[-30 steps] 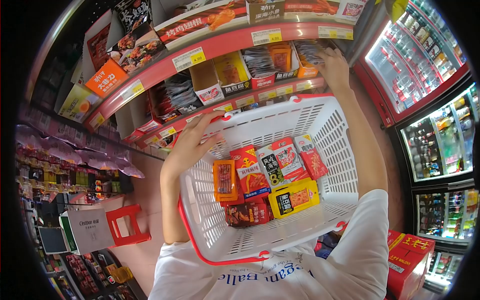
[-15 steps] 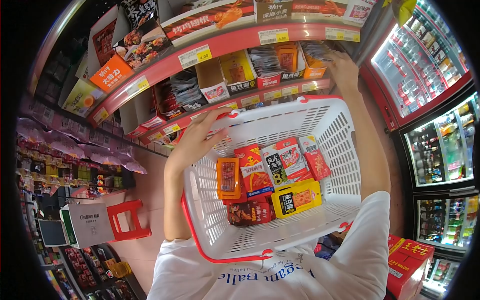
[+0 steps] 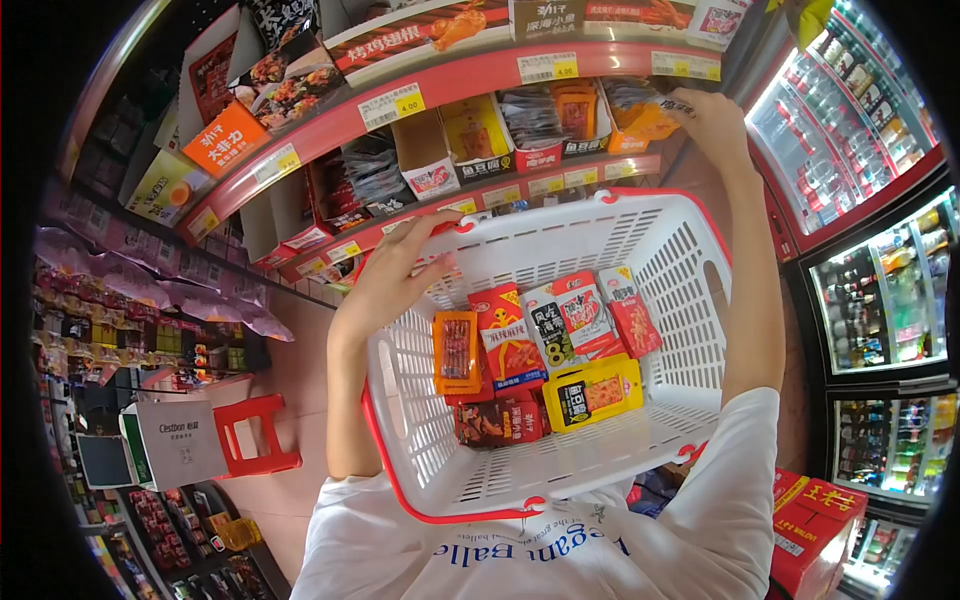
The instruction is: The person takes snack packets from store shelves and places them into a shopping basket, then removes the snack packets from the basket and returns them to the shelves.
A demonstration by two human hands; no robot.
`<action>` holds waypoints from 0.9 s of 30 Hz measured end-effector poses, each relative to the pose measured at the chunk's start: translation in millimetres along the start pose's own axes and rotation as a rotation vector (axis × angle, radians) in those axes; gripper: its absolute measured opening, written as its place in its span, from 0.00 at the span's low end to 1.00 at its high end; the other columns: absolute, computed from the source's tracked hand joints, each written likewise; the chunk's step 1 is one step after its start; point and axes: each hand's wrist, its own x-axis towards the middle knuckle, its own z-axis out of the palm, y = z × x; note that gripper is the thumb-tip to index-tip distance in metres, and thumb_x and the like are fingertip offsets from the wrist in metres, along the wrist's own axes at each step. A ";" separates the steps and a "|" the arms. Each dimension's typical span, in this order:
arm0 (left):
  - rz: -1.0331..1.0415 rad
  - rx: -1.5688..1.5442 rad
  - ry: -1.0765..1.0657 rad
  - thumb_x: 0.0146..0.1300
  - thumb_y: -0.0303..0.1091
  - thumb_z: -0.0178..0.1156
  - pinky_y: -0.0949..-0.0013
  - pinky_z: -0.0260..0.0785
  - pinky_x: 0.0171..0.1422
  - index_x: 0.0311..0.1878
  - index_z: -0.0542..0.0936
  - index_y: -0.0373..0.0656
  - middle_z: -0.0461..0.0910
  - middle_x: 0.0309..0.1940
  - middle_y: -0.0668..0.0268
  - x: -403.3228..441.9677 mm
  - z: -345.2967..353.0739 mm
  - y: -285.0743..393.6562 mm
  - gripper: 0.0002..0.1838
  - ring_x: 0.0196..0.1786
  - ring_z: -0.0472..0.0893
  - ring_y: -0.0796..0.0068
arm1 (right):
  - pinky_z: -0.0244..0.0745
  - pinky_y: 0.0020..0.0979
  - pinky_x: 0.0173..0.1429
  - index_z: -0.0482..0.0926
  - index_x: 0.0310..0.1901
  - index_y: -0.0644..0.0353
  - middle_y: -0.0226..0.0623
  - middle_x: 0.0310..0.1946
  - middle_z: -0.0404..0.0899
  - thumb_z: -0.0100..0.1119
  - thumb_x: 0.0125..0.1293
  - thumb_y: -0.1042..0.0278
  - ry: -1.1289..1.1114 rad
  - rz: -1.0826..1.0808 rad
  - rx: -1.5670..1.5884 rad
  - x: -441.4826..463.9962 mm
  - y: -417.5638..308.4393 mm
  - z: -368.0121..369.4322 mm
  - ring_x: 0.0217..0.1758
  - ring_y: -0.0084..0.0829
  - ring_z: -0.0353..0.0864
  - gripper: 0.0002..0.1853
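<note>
A white shopping basket (image 3: 480,490) with a red rim rests against my front. My left hand (image 3: 398,278) grips its far left rim by the red handle. Inside lie several snack packets, among them a yellow packet (image 3: 595,393), an orange packet (image 3: 456,352), a red packet (image 3: 507,335) and a dark red packet (image 3: 502,420). Beyond the basket, my right hand (image 3: 712,128) reaches to the shelf's right end. Its fingers are closed on the edge of an orange snack packet (image 3: 650,122), which is tilted at the front of its display box.
Open snack boxes line the red-edged shelf (image 3: 450,92), including a box of yellow packets (image 3: 472,130). Drink fridges (image 3: 880,270) stand on the right. To the left are a red stool (image 3: 258,435) and a white carton (image 3: 180,440). A red carton (image 3: 820,530) sits lower right.
My right hand has shifted slightly right and the orange packet in its fingers is now visible, pulled up from the box. My left hand stays on the basket rim.
</note>
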 end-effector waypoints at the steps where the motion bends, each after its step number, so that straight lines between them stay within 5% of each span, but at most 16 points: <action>1: 0.000 -0.002 -0.001 0.66 0.38 0.59 0.58 0.64 0.65 0.63 0.70 0.43 0.76 0.58 0.54 -0.1 0.4 0.3 0.24 0.63 0.73 0.52 | 0.78 0.39 0.41 0.83 0.45 0.49 0.37 0.36 0.84 0.66 0.56 0.56 -0.002 0.000 -0.001 0.5 0.7 -3.7 0.39 0.40 0.83 0.15; 19: -0.011 -0.156 0.058 0.67 0.31 0.57 0.64 0.57 0.72 0.65 0.69 0.38 0.72 0.64 0.57 -3.1 -3.2 12.1 0.24 0.68 0.69 0.64 | 0.76 0.39 0.46 0.83 0.47 0.56 0.41 0.38 0.84 0.68 0.53 0.58 -0.052 -0.066 0.280 10.3 -60.4 -91.6 0.42 0.42 0.82 0.20; 21: 0.098 -0.188 0.137 0.67 0.28 0.54 0.63 0.56 0.73 0.65 0.68 0.35 0.70 0.65 0.56 -2.0 -3.4 12.9 0.24 0.69 0.68 0.63 | 0.74 0.26 0.33 0.81 0.46 0.69 0.38 0.32 0.84 0.67 0.56 0.66 0.053 -0.327 0.532 12.0 -78.5 -94.8 0.29 0.23 0.81 0.18; 25: 0.262 -0.240 0.134 0.61 0.40 0.63 0.62 0.60 0.70 0.64 0.69 0.39 0.72 0.61 0.57 -3.4 -3.3 21.6 0.30 0.66 0.71 0.61 | 0.72 0.25 0.31 0.81 0.45 0.69 0.38 0.33 0.84 0.69 0.54 0.67 -0.117 -0.329 0.700 2.7 -131.4 -111.2 0.27 0.22 0.78 0.19; 27: 0.259 -0.230 0.110 0.54 0.46 0.68 0.62 0.61 0.69 0.65 0.68 0.39 0.72 0.61 0.55 -4.3 -1.6 23.2 0.38 0.65 0.71 0.60 | 0.71 0.25 0.35 0.82 0.44 0.66 0.38 0.34 0.84 0.71 0.52 0.67 -0.393 -0.156 0.708 -3.7 -159.2 -122.4 0.30 0.21 0.77 0.19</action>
